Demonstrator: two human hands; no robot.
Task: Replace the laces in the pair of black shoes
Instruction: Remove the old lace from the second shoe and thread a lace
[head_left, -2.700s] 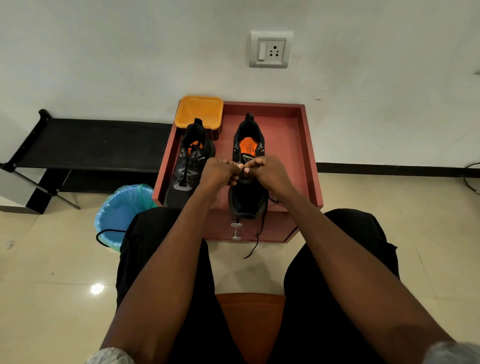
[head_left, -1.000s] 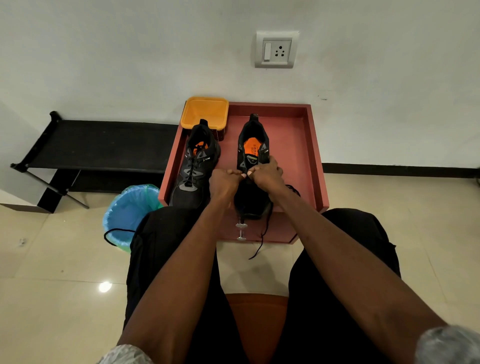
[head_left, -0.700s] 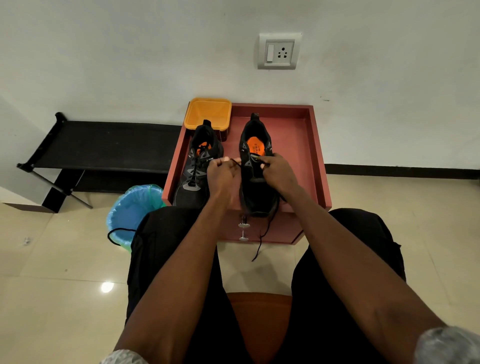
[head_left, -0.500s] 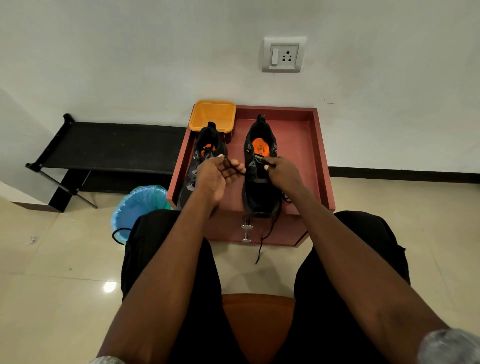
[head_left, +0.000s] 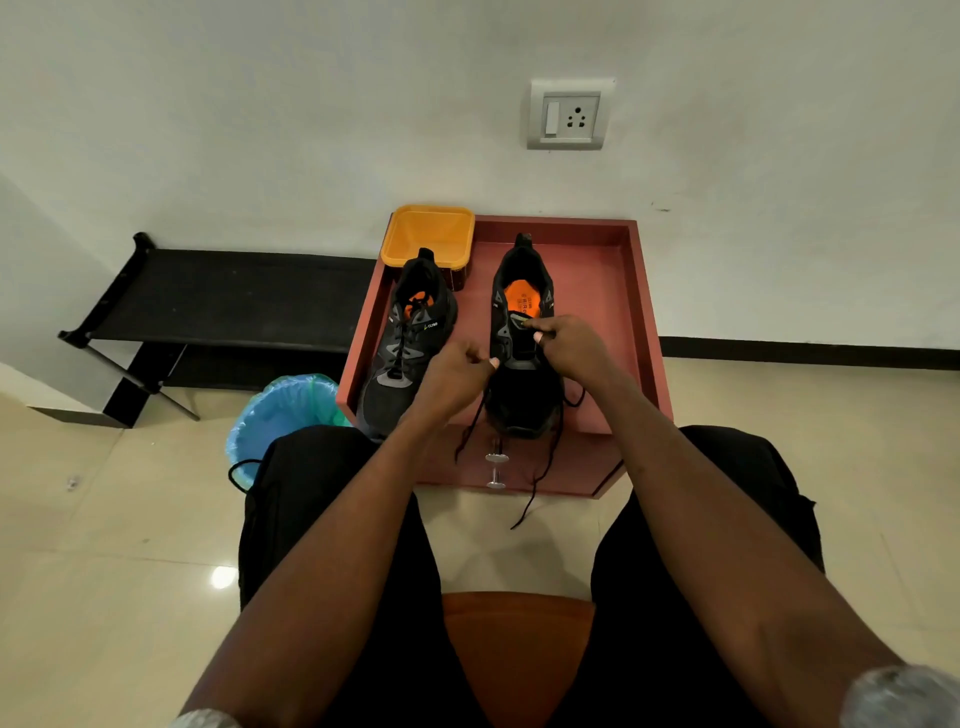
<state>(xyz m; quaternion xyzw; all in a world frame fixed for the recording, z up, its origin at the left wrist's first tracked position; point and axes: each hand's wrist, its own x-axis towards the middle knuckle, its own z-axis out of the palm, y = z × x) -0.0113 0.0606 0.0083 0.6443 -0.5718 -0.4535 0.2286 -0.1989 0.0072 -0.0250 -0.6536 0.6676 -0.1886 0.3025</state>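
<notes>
Two black shoes with orange insoles stand on a red low cabinet (head_left: 634, 332). The left shoe (head_left: 405, 338) is laced up. The right shoe (head_left: 519, 384) has a loose black lace (head_left: 537, 478); its ends hang over the cabinet front. My left hand (head_left: 457, 382) hovers at the right shoe's left side and pinches a lace end that drops down from it. My right hand (head_left: 571, 348) rests on the shoe's tongue area, fingers curled and pinching at the lace by the upper eyelets.
An orange plastic tub (head_left: 428, 236) sits at the cabinet's back left corner. A blue-lined waste bin (head_left: 280, 415) with a black lace over its rim stands on the floor at left. A black bench (head_left: 223, 301) runs along the wall. My knees frame an orange stool (head_left: 514, 639).
My left hand has dropped from beside the left shoe to the right shoe's left side, drawing a lace end down. My right hand stays at the eyelets.
</notes>
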